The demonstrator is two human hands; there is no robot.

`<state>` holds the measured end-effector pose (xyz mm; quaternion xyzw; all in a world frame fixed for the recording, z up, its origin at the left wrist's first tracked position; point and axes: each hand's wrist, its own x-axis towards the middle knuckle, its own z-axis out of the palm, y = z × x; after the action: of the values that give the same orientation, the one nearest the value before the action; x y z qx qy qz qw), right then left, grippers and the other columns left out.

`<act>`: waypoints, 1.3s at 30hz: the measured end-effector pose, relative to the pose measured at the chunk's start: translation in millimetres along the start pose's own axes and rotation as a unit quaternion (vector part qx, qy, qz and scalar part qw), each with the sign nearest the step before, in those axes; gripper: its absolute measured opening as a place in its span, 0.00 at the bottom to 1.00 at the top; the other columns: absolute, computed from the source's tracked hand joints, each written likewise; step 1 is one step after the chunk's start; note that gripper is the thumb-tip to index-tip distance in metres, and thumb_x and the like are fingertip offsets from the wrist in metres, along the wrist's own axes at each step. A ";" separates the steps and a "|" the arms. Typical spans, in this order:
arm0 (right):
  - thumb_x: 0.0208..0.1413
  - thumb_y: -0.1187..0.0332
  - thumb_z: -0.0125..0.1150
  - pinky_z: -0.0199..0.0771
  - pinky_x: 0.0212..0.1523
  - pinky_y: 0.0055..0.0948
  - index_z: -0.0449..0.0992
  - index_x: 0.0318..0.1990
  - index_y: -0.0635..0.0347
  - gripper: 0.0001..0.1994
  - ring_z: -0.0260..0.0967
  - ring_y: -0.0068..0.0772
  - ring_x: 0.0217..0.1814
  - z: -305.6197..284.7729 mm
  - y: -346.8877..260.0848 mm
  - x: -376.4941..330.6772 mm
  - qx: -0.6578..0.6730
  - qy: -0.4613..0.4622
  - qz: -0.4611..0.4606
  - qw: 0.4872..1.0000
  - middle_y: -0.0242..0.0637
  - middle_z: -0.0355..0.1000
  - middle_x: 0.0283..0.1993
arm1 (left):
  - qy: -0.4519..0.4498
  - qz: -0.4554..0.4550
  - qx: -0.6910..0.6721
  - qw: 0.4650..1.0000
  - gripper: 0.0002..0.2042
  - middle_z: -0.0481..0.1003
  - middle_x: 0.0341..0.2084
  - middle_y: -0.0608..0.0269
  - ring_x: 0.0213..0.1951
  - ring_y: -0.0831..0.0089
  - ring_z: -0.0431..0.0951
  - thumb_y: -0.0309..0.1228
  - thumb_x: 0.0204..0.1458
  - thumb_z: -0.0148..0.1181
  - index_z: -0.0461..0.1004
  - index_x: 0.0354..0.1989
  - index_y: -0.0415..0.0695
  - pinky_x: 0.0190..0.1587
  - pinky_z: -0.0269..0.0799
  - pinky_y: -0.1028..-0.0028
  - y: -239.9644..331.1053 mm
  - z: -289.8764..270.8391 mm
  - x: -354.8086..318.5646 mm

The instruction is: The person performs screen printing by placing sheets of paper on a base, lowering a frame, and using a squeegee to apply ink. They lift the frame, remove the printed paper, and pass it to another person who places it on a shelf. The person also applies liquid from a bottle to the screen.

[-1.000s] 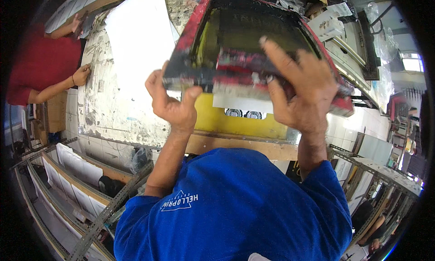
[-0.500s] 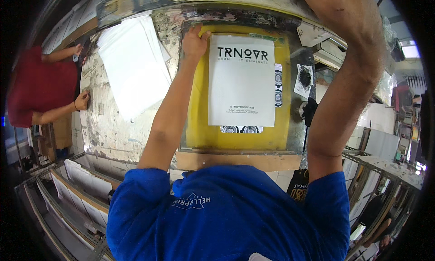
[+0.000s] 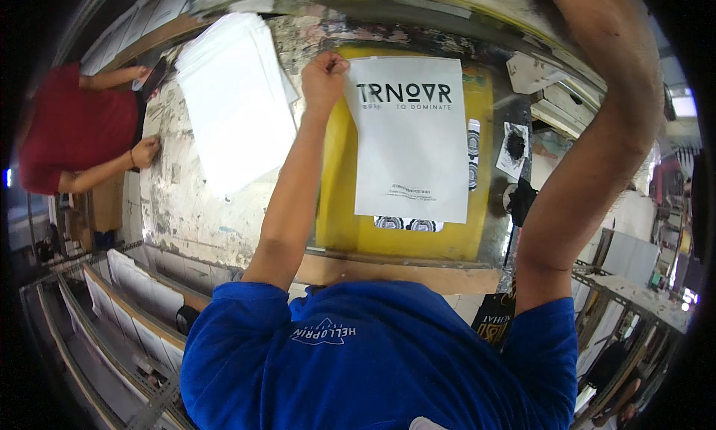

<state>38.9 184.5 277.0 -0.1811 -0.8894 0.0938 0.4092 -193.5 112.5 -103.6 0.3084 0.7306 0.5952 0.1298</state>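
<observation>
Right now, your L hand [image 3: 325, 76] is at approx. 10 o'clock on the printed white sheet [image 3: 410, 150], thumb & fingertips pinched on its top-L corner. So the sheet runs off toward 4 o'clock from your grip, its L edge bowing near the pinch, black print up top & smaller lines near the bottom. Under it: yellow board [image 3: 339, 225]. Emblem labels poke out past the sheet, one strip [image 3: 473, 155] at 3 o'clock, another [image 3: 408, 223] at 6. Your R forearm [image 3: 582, 161] goes up toward 1 o'clock & its hand is out of view, so can't tell what that grip's doing. White stack [image 3: 235, 109] sits at approx. 8 o'clock from your L hand, w/ a co-worker in dark red [image 3: 82, 132] farther out at 9. Black-smeared card [image 3: 513, 146] is at 3 o'clock, beyond the board.
</observation>
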 end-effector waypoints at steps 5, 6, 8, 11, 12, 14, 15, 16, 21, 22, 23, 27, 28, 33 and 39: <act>0.56 0.71 0.60 0.78 0.36 0.24 0.79 0.56 0.68 0.20 0.75 0.25 0.31 -15.8 -20.7 13.8 0.047 -0.146 0.102 0.983 0.43 0.81 0.38 | 0.117 0.000 0.007 0.993 0.03 0.80 0.27 0.63 0.31 0.77 0.76 0.22 0.54 0.65 0.80 0.35 0.36 0.37 0.71 0.75 -1.0 -117.0 -31.2; 0.55 0.72 0.60 0.77 0.35 0.23 0.79 0.56 0.69 0.20 0.74 0.23 0.30 -12.9 -22.4 12.7 0.047 -0.121 0.115 0.985 0.42 0.81 0.37 | 0.134 -0.009 0.011 0.991 0.04 0.80 0.27 0.63 0.32 0.77 0.76 0.22 0.54 0.65 0.80 0.36 0.36 0.38 0.71 0.75 -1.1 -139.4 -39.9; 0.55 0.72 0.60 0.76 0.34 0.23 0.79 0.56 0.68 0.20 0.74 0.23 0.30 -6.8 -18.6 8.8 0.048 -0.089 0.125 0.987 0.41 0.81 0.37 | 0.185 -0.020 -0.008 0.983 0.04 0.79 0.28 0.64 0.33 0.78 0.76 0.22 0.55 0.64 0.79 0.37 0.35 0.38 0.71 0.76 -12.5 -189.8 -59.8; 0.57 0.69 0.61 0.77 0.37 0.24 0.78 0.57 0.66 0.21 0.75 0.25 0.33 -7.7 8.5 4.0 0.025 -0.091 0.083 0.992 0.43 0.80 0.40 | 0.259 -0.014 -0.003 0.966 0.05 0.79 0.30 0.63 0.34 0.78 0.76 0.20 0.56 0.63 0.79 0.39 0.33 0.39 0.71 0.78 -42.3 -264.5 -90.1; 0.57 0.67 0.61 0.77 0.37 0.24 0.78 0.58 0.65 0.21 0.75 0.25 0.34 -5.8 20.1 3.4 0.015 -0.099 0.067 0.993 0.43 0.80 0.41 | 0.284 -0.015 -0.004 0.959 0.05 0.79 0.31 0.63 0.34 0.78 0.77 0.19 0.56 0.63 0.79 0.39 0.33 0.40 0.72 0.78 -50.2 -288.9 -103.1; 0.58 0.65 0.61 0.77 0.39 0.25 0.77 0.59 0.64 0.22 0.76 0.26 0.36 -6.5 39.1 3.2 -0.004 -0.104 0.043 0.994 0.44 0.80 0.43 | 0.334 -0.017 0.006 0.942 0.05 0.79 0.33 0.62 0.35 0.77 0.77 0.18 0.56 0.62 0.79 0.39 0.34 0.41 0.72 0.77 -68.5 -333.7 -122.0; 0.58 0.64 0.61 0.77 0.40 0.25 0.77 0.59 0.63 0.22 0.76 0.27 0.37 -6.2 47.3 3.8 -0.009 -0.106 0.034 0.994 0.44 0.79 0.44 | 0.362 -0.020 0.019 0.932 0.04 0.79 0.34 0.62 0.35 0.77 0.77 0.18 0.56 0.62 0.79 0.39 0.34 0.41 0.73 0.77 -78.9 -356.6 -132.1; 0.59 0.63 0.62 0.78 0.41 0.25 0.77 0.59 0.63 0.22 0.77 0.28 0.38 -5.8 54.0 3.4 -0.014 -0.106 0.027 0.994 0.45 0.79 0.44 | 0.374 -0.040 0.043 0.925 0.04 0.79 0.35 0.63 0.37 0.77 0.77 0.20 0.57 0.63 0.79 0.40 0.35 0.43 0.72 0.77 -87.2 -378.6 -141.8; 0.61 0.58 0.63 0.78 0.46 0.27 0.76 0.61 0.59 0.24 0.78 0.31 0.43 -6.6 85.0 8.2 -0.018 -0.107 -0.012 0.994 0.47 0.78 0.49 | 0.555 -0.063 0.517 0.648 0.13 0.82 0.40 0.49 0.39 0.57 0.80 0.28 0.56 0.67 0.80 0.45 0.32 0.47 0.75 0.64 -100.0 -437.9 -173.5; 0.61 0.57 0.63 0.79 0.46 0.27 0.75 0.62 0.59 0.24 0.79 0.32 0.44 -7.0 91.5 6.5 -0.033 -0.107 -0.015 0.994 0.47 0.78 0.50 | 0.528 -0.014 0.505 0.682 0.12 0.82 0.39 0.49 0.39 0.55 0.80 0.28 0.55 0.67 0.80 0.43 0.33 0.47 0.74 0.62 -91.3 -423.6 -163.7; 0.62 0.56 0.63 0.79 0.47 0.27 0.75 0.62 0.58 0.24 0.79 0.32 0.45 -8.0 98.8 3.8 -0.048 -0.111 -0.011 0.993 0.48 0.78 0.51 | 0.496 0.035 0.488 0.718 0.11 0.82 0.37 0.49 0.39 0.53 0.80 0.28 0.54 0.68 0.81 0.41 0.34 0.47 0.73 0.60 -67.5 -391.0 -145.1; 0.63 0.53 0.63 0.79 0.49 0.28 0.74 0.64 0.58 0.26 0.79 0.32 0.47 -4.2 109.1 7.6 -0.015 -0.149 -0.008 0.989 0.48 0.77 0.53 | 0.325 0.203 0.402 0.832 0.08 0.82 0.35 0.62 0.39 0.60 0.80 0.29 0.47 0.73 0.82 0.34 0.45 0.46 0.71 0.62 -11.0 -270.6 -141.9; 0.63 0.53 0.63 0.79 0.49 0.28 0.74 0.64 0.58 0.26 0.79 0.32 0.47 -7.6 107.5 9.7 -0.006 -0.162 -0.010 0.987 0.48 0.77 0.53 | 0.283 0.206 0.402 0.846 0.08 0.81 0.36 0.65 0.43 0.64 0.79 0.32 0.46 0.75 0.82 0.34 0.49 0.47 0.69 0.63 -4.9 -235.2 -144.4; 0.63 0.53 0.63 0.78 0.49 0.26 0.74 0.64 0.58 0.27 0.78 0.31 0.49 -7.9 113.7 14.0 0.013 -0.194 -0.009 0.981 0.49 0.77 0.52 | 0.131 0.054 0.472 0.870 0.15 0.76 0.40 0.70 0.49 0.66 0.71 0.38 0.43 0.76 0.86 0.41 0.57 0.50 0.62 0.60 -8.8 -139.1 -166.5; 0.63 0.53 0.62 0.79 0.50 0.25 0.74 0.64 0.58 0.26 0.79 0.31 0.48 -4.2 108.4 12.9 0.017 -0.178 -0.013 0.984 0.47 0.78 0.52 | 0.170 0.000 0.402 0.900 0.09 0.77 0.42 0.66 0.48 0.62 0.73 0.35 0.43 0.77 0.88 0.34 0.52 0.51 0.65 0.59 -35.9 -141.5 -159.6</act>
<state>61.0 289.1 254.5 -0.1434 -0.9486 0.1342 0.2481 -159.0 -99.4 -129.5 0.2280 0.9188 0.2944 -0.1313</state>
